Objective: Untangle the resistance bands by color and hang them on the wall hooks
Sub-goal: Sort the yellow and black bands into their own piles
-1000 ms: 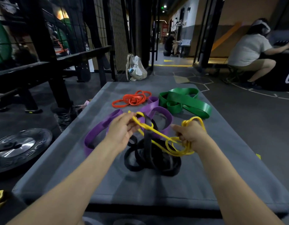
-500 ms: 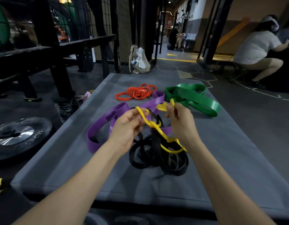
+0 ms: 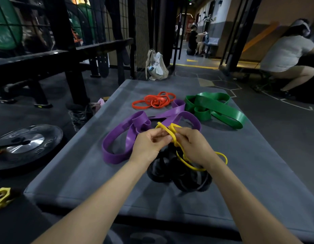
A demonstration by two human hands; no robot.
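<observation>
Both hands meet over the middle of the grey padded table [image 3: 82, 173], fingers curled. The left hand [image 3: 149, 145] and the right hand [image 3: 193, 147] each pinch the thin yellow rubber resistance band [image 3: 188, 163] where it bunches into small loops between them; the rest of the band hangs down past the right wrist and trails in a loop to the right. Directly beneath the hands lies a heap of wide black resistance bands [image 3: 179, 180], coiled on the table. To the left and behind, the wide purple resistance band [image 3: 117, 143] sprawls in large loops, its far end running toward the broad green resistance band [image 3: 216, 108] folded at the right rear. The thin orange-red resistance bands [image 3: 154, 102] lie in a flat tangle at the far middle, just beside the purple band's tip. A black weight plate [image 3: 27, 143] lies on the floor left of the table.
</observation>
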